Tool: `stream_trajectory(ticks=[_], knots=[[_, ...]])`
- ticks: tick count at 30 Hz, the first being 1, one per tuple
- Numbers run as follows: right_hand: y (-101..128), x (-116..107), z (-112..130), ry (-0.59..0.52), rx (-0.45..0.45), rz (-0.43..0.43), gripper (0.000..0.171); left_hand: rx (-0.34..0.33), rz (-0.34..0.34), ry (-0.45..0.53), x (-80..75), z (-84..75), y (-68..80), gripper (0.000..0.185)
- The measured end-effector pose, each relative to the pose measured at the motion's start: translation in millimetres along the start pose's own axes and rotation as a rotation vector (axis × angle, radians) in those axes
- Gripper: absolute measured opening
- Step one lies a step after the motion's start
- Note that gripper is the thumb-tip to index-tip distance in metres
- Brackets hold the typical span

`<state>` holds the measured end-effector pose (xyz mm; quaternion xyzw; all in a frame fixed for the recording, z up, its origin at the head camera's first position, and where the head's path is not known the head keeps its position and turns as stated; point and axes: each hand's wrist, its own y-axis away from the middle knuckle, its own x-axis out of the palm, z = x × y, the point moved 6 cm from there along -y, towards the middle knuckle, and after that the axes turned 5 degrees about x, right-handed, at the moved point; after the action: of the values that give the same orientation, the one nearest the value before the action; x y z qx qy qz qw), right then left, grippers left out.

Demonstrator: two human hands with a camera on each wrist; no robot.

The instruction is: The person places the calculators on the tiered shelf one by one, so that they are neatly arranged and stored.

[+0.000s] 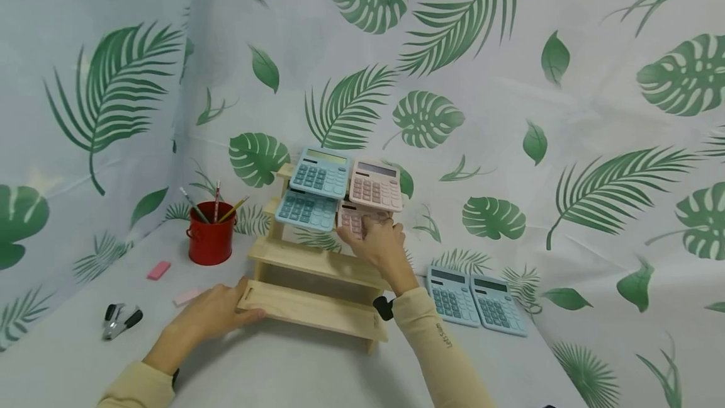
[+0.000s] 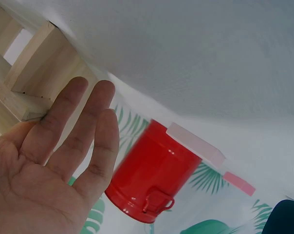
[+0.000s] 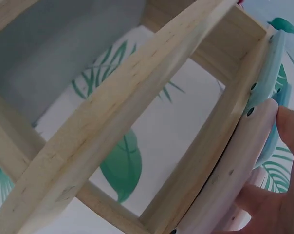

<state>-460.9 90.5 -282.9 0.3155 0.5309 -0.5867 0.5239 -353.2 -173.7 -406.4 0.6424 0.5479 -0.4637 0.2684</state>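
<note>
My right hand [image 1: 381,244] grips the lower pink calculator [image 1: 351,221] on an upper step of a tiered wooden shelf [image 1: 317,308]. In the right wrist view its fingers press the edge of a pink calculator [image 3: 239,156] leaning at the shelf. Another pink calculator [image 1: 376,185] stands above, beside two blue calculators, an upper one [image 1: 320,172] and a lower one [image 1: 306,209]. My left hand [image 1: 212,312] holds the left end of the bottom step between thumb and index finger. The other fingers [image 2: 104,141] stretch out straight in the left wrist view.
Two more blue calculators [image 1: 476,300] lean against the wall at right. Left of the shelf stands a red bucket [image 1: 210,241] with several pencils. Near it lie a pink eraser [image 1: 158,270], a paler one [image 1: 187,297] and a black-and-silver staple remover [image 1: 120,322].
</note>
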Motion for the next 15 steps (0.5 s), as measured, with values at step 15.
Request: stream_trajectory(ticks=[15], knots=[[-7.5,11.8,3.7,0.108,0.054,-0.015,0.082,0.013,-0.004,-0.025,-0.8,0.0,-1.2,0.089]])
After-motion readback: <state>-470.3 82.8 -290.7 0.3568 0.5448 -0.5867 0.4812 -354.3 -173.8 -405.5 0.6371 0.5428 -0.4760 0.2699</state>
